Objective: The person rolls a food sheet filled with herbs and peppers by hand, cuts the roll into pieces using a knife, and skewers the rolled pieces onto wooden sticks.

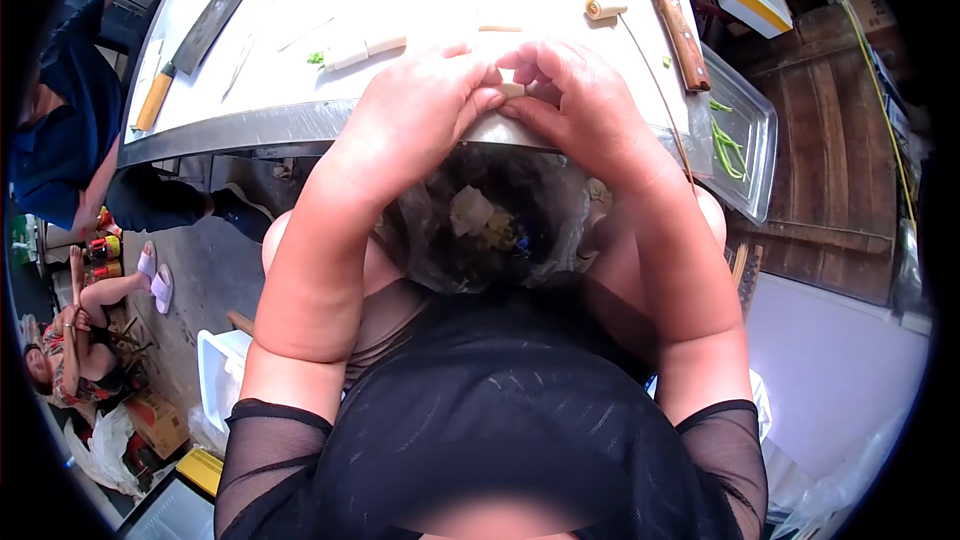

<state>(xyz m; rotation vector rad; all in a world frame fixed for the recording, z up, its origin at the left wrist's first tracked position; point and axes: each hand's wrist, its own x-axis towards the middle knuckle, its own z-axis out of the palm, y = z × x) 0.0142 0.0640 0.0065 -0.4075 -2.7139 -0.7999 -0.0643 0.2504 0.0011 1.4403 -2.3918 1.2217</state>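
At the near edge of the white table (270, 50), my left hand (425, 90) and my right hand (570, 90) meet with fingertips pinched. Between them is a small pale roll (512, 90), mostly covered by the fingers. Just beyond my left hand lie pale rolled pieces (365, 52) in a row, with a bit of green at one end. Another yellowish roll (605, 7) rests past my right hand, its spiral end showing. A thin pale strip (498, 28) lies beyond the fingertips.
A cleaver (205, 35) lies at left; a wooden-handled knife (682, 40) lies at right. Green peppers (728, 150) sit in a clear tray (765, 155). Below the table edge, a lined bin (420, 240) holds scraps. Two other people (65, 140) are at left, one seated.
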